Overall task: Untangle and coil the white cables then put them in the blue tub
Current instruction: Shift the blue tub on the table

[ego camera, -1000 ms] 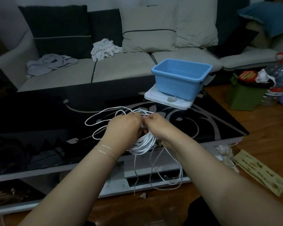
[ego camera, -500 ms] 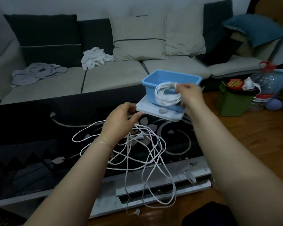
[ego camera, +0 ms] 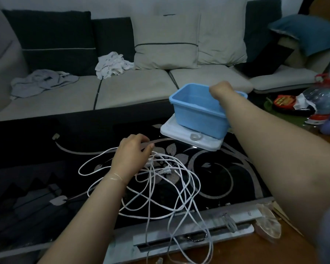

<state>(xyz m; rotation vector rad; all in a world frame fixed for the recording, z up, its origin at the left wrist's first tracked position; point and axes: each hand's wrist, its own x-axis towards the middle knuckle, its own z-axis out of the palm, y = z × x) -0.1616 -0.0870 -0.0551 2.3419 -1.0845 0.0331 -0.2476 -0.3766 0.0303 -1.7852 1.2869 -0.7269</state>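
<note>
Sofa (ego camera: 133,86) — grey seat cushions, dark and pale back pillows, two crumpled cloths lying on the seat; stands behind the desk.

Desk (ego camera: 213,174) — black glossy top with a silver floral pattern and a pale front edge.

Blue tub (ego camera: 196,115) — rectangular plastic, upright, at the far right of the desk, resting on a flat white lid (ego camera: 181,133). What lies inside cannot be made out.

White cables (ego camera: 160,187) — thin, loose and tangled, spread in overlapping loops across the middle of the desk; several strands hang over the front edge toward the floor. A two-pin plug (ego camera: 165,170) lies among the loops.

Left hand (ego camera: 131,156) — palm down on the far side of the tangle, fingers curled around a strand; a thin bracelet circles the wrist.

Right hand (ego camera: 220,91) — arm stretched forward over the tub, wrist bent down so the fingers dip behind its far rim; whether it grips anything cannot be told.
</note>
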